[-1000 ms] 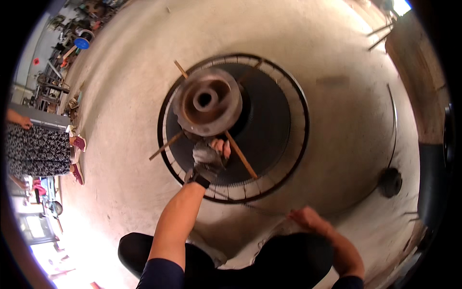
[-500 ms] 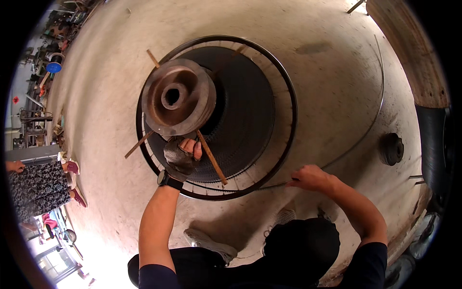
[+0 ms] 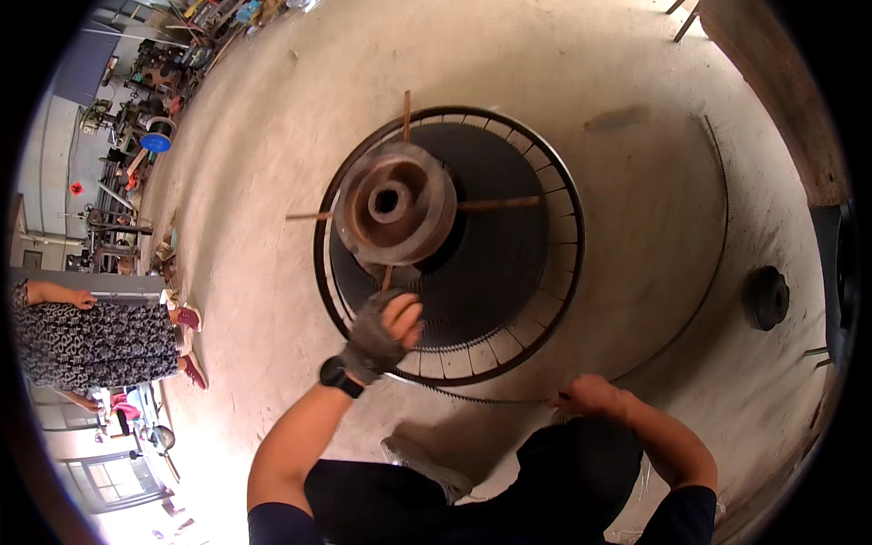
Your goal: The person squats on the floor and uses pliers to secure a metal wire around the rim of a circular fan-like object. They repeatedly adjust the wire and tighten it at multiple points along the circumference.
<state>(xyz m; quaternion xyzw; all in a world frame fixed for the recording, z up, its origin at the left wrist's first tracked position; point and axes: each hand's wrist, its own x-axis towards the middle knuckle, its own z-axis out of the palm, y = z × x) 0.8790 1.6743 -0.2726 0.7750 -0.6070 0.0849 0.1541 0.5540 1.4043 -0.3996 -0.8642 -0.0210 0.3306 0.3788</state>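
The left hand (image 3: 381,334), in a dark fingerless glove with a black watch at the wrist, has its fingers (image 3: 404,318) curled loosely over the near edge of the big round spool (image 3: 454,245); they rest on the dark toothed band wound on it, just below the lower end of a wooden rod, but whether they pinch anything cannot be told. The right hand (image 3: 586,397) is bare, its fingers half closed on the thin toothed metal strip (image 3: 708,272) where it reaches the person's knees; the grip itself is too small to read.

The spool lies flat on the floor, its axis pointing straight up. A black ring rim with pale spokes encloses the dark coil, which fills most of the ring. Just beyond the left fingers, on the spool's left part, sits a rusty brown hub (image 3: 395,204) with a hole in its middle, open upward. Four wooden rods (image 3: 495,204) stick out from under it like a cross.

From the right fingers the strip runs away to the right and curves in a wide arc around the far right of the spool, apart from its rim. Right of that arc a small dark round part (image 3: 766,297) lies on the concrete floor (image 3: 618,73). Far left of the left fingers a person in a patterned dress (image 3: 91,343) stands beside cluttered workshop machines (image 3: 150,127).
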